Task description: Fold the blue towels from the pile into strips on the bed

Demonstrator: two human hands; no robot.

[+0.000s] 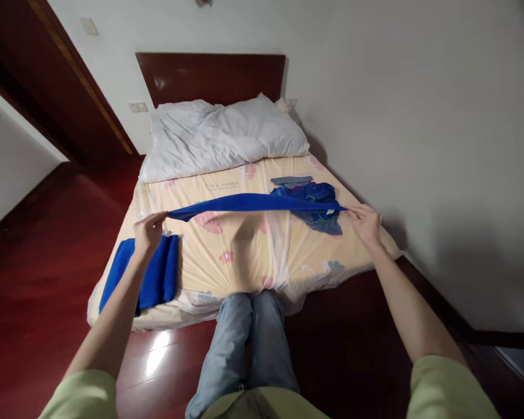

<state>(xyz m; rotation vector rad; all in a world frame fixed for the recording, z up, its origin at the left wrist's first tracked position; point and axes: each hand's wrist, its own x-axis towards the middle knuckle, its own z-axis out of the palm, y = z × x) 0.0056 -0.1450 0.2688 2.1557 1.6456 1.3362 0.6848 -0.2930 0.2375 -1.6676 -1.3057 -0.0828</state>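
Note:
A long blue cloth (244,202) is stretched sideways above the bed. My left hand (149,231) pinches its left end, and my right hand (365,222) pinches the right end. Below my left hand, folded blue cloths (159,279) lie at the bed's front left corner. Behind the right part of the stretched cloth, a crumpled pile of blue and grey clothes (323,193) rests on the sheet, partly hidden by it.
The bed (244,250) has a yellow flowered sheet. A white pillow or quilt (227,134) lies against the dark headboard (213,75). A wall (441,145) stands close on the right, and my legs are at the bed's front edge.

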